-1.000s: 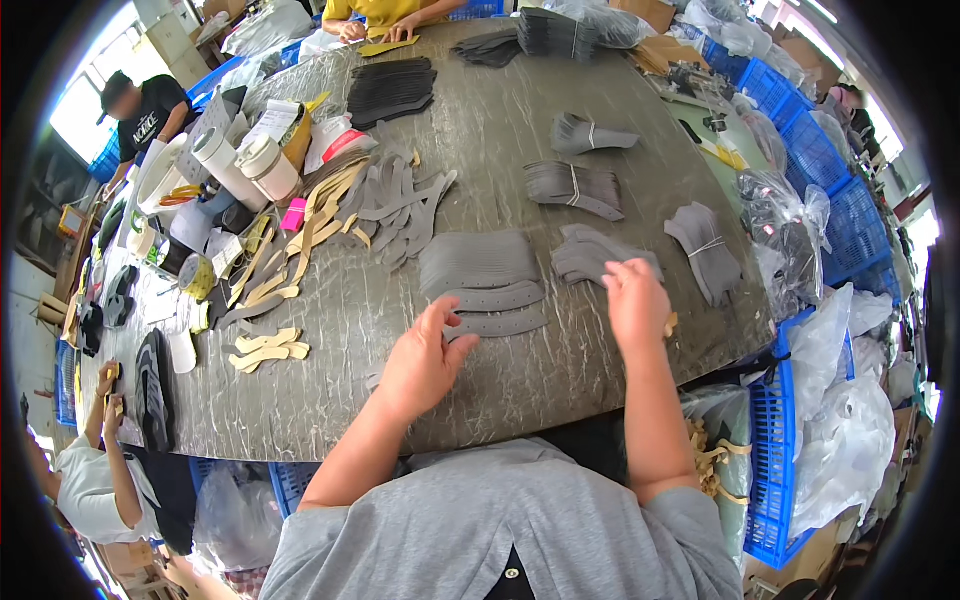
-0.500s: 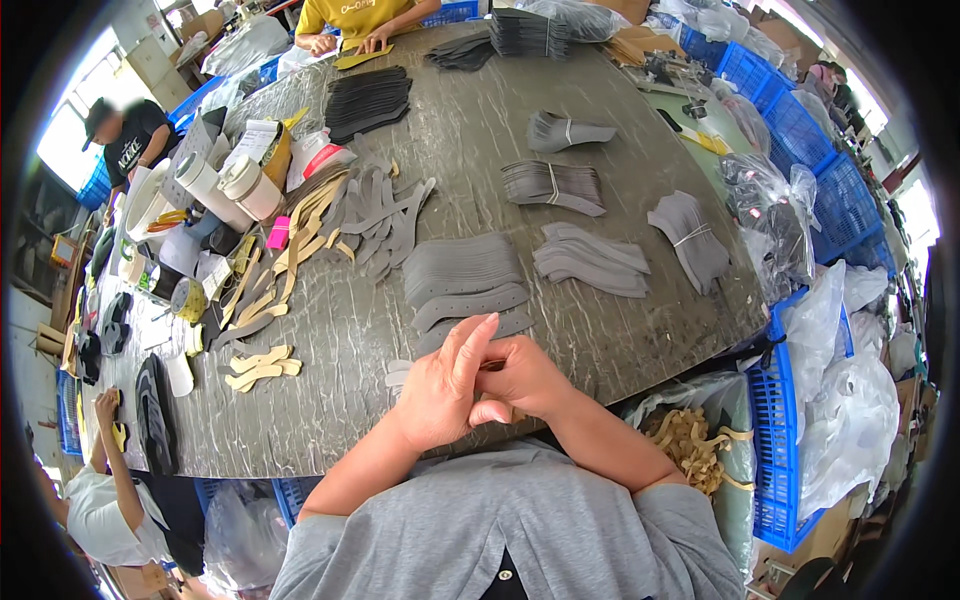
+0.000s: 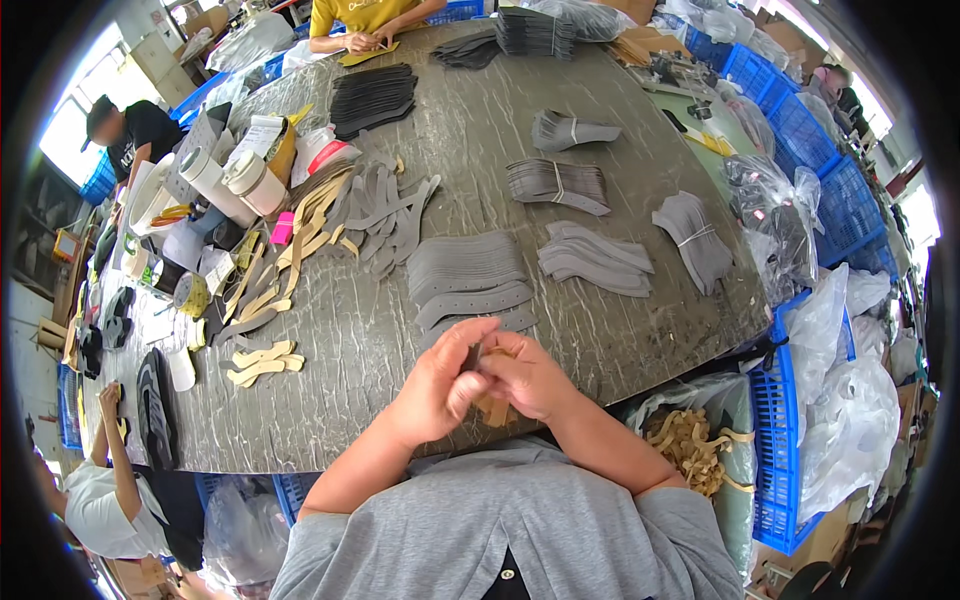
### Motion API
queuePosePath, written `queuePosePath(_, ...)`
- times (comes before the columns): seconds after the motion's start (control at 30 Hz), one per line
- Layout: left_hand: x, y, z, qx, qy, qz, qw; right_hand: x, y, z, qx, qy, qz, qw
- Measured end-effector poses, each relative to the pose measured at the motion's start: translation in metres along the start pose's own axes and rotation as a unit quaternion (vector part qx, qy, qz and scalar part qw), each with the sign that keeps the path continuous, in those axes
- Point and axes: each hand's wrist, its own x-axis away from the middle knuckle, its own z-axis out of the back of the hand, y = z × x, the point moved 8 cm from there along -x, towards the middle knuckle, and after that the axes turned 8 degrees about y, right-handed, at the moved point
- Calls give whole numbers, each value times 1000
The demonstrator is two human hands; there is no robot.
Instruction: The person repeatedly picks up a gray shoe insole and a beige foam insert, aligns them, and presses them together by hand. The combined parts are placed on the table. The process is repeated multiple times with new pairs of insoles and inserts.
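At the table's near edge my left hand [image 3: 428,392] and my right hand [image 3: 530,378] meet, fingers bent and pinching. Between them is a small strip [image 3: 494,410], tan where it shows under the fingers, with a grey bit by the left fingertips; most of it is hidden. Just beyond my hands lies a fanned stack of grey curved strips [image 3: 466,265], the nearest ones with small holes. To its right sit a loose pile of grey strips [image 3: 595,262] and a tied grey bundle [image 3: 692,240].
Tan strips [image 3: 265,362] and a heap of grey strips [image 3: 385,215] lie left, by white canisters [image 3: 255,185]. More tied bundles [image 3: 558,185] sit farther back. A blue crate [image 3: 775,450] and a bag of tan scraps [image 3: 690,450] stand right. Other people work around the table.
My left fingers have curled in from a straighter pose, and my hands have parted slightly. The tan strip now shows below the fingers. The far person's hands have come together.
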Motion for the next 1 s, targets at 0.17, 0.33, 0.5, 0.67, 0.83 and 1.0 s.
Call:
queuePosePath(0.17, -17, 26, 13, -243, 13, -28, 970, 5, -5, 16, 10, 63, 13, 998)
queuePosePath(0.33, -15, 40, 10, -212, 29, -157, 964, 19, -14, 23, 39, 83, 74, 993)
queuePosePath(0.5, 4, -13, 57, -169, 154, 44, 973, 103, -102, 138, -229, 76, 229, 943)
queuePosePath(0.67, 28, -63, 91, -56, 170, 309, 934, 284, -74, 327, 388, 439, -141, 798)
queuePosePath(0.83, 18, -76, 77, -14, 142, 323, 936, 301, -44, 350, 773, 299, 10, 560)
queuePosePath(1.0, 14, -73, 65, -35, 114, 316, 941, 116, -79, 159, 365, 302, 181, 862)
